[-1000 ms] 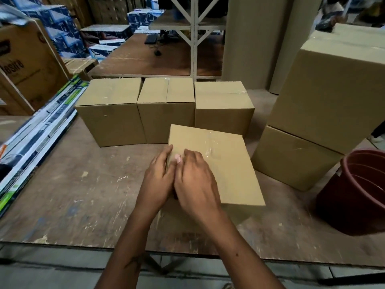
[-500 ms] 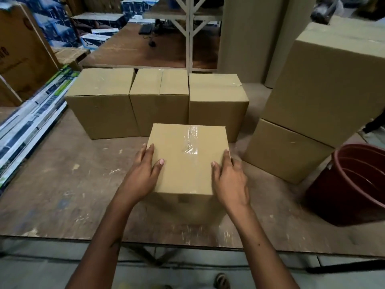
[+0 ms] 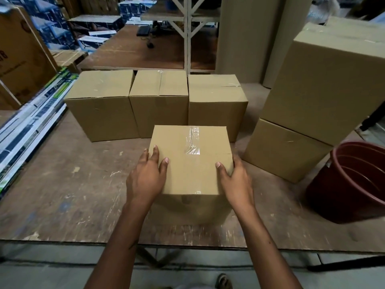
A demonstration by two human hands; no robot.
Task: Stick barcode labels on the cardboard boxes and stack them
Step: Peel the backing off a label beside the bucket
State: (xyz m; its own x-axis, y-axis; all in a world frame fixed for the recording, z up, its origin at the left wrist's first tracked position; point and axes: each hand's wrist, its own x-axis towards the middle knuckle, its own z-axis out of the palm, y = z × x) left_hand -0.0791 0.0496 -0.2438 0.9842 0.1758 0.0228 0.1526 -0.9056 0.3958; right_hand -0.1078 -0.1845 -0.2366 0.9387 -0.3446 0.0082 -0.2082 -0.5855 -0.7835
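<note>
A taped cardboard box [image 3: 190, 161] stands on the worn wooden table [image 3: 62, 195] right in front of me. My left hand [image 3: 145, 180] grips its left top edge, thumb on the top face and fingers down the side. My right hand [image 3: 236, 184] grips the right top edge the same way. Behind it, three similar cardboard boxes stand side by side in a row: left [image 3: 102, 105], middle [image 3: 159, 105], right [image 3: 216, 105]. I see no barcode label on any visible face.
Two bigger cardboard boxes are stacked at the right, upper [image 3: 325, 90] on lower [image 3: 281, 151]. A dark red bucket [image 3: 354, 184] stands at the table's right front. Flat printed cartons [image 3: 31, 126] lie along the left edge. Cardboard rolls [image 3: 239, 38] stand behind.
Both hands were together on the skewed box's near left corner. They moved apart to its left and right edges, and the box now sits square to me.
</note>
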